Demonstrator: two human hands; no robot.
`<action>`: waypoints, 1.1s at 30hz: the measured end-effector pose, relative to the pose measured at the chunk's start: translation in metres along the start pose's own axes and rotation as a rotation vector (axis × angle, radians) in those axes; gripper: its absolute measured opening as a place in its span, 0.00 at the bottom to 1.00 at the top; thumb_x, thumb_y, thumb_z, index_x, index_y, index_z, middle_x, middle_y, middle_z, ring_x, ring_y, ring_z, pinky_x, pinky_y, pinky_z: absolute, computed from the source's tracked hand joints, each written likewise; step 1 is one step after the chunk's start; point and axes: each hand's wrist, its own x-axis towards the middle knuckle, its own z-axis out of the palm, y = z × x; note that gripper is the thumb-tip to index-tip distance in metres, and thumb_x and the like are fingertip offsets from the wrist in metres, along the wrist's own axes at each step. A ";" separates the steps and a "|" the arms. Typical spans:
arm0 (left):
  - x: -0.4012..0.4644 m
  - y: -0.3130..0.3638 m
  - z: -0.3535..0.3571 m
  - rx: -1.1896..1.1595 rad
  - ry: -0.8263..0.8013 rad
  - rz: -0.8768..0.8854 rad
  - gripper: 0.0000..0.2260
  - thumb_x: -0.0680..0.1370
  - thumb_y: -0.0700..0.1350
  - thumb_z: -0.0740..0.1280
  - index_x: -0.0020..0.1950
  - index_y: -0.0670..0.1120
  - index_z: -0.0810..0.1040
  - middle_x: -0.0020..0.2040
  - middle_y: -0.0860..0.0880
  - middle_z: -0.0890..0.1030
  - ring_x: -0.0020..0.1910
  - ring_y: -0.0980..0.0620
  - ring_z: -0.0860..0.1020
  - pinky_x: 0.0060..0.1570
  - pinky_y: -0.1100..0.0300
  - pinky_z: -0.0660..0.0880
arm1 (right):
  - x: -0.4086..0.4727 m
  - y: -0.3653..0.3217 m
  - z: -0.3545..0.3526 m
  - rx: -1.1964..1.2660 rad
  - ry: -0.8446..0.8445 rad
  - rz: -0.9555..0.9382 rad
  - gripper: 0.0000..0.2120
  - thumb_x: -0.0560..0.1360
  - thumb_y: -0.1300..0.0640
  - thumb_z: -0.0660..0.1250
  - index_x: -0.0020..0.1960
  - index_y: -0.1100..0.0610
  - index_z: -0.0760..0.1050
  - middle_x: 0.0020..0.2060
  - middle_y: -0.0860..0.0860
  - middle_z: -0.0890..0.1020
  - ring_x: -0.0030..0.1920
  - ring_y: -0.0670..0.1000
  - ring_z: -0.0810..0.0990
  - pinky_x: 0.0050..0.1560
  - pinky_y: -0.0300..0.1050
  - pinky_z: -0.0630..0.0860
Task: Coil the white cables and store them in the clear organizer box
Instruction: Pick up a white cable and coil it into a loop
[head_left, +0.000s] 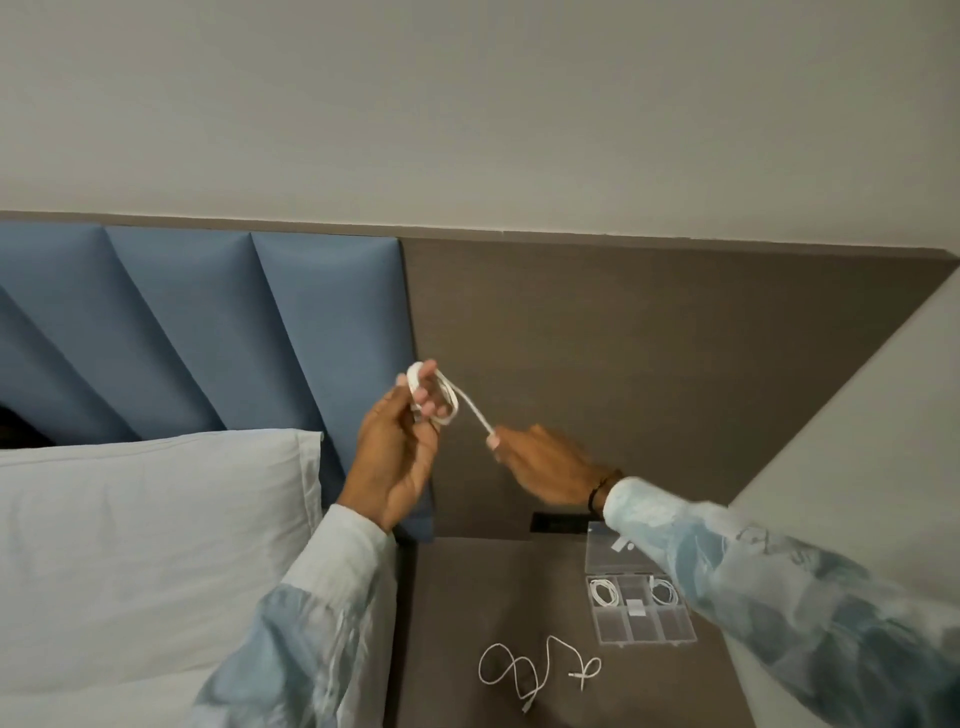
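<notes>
Head view looks down past your arms at a brown matte nightstand top (467, 597) beside a white pillow (145, 519) and blue padded headboard panels (208, 322).

Near its right edge lies the clear organizer box (640, 626), thin hard plastic, lid open toward the back edge; 2 back compartments each hold 1 coiled cable, the front ones look bare.

By the front edge sprawls 1 loose white cable (535, 670) in slack loops.

Above the top, your left hand (397, 457) is closed around the cable coil (434, 397) wound over its fingers, while your right hand (540, 462) pinches the free tail.

Judging by its look, this cable is light, limp, smooth and a bit springy, so loops may pop open. Hold the bundle across all turns, and take the tail near its plug.
</notes>
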 end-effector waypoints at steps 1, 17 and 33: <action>0.009 0.006 0.003 -0.069 0.039 0.052 0.16 0.86 0.44 0.54 0.56 0.39 0.80 0.33 0.51 0.75 0.32 0.58 0.73 0.39 0.66 0.76 | -0.005 -0.010 0.009 0.024 -0.041 -0.010 0.16 0.83 0.39 0.45 0.55 0.46 0.68 0.41 0.55 0.82 0.40 0.60 0.81 0.42 0.57 0.80; -0.009 -0.037 -0.030 0.774 -0.239 -0.163 0.20 0.86 0.46 0.55 0.47 0.48 0.86 0.37 0.47 0.77 0.36 0.52 0.75 0.43 0.60 0.75 | 0.026 -0.008 -0.052 0.411 0.076 -0.036 0.11 0.78 0.52 0.70 0.60 0.50 0.80 0.34 0.45 0.79 0.32 0.42 0.75 0.38 0.36 0.75; -0.001 -0.035 -0.017 0.963 0.017 0.041 0.18 0.87 0.48 0.56 0.37 0.49 0.72 0.36 0.55 0.74 0.36 0.60 0.71 0.43 0.63 0.67 | 0.016 0.000 -0.031 0.678 0.047 0.125 0.11 0.82 0.51 0.65 0.52 0.56 0.82 0.35 0.46 0.80 0.32 0.37 0.76 0.37 0.29 0.73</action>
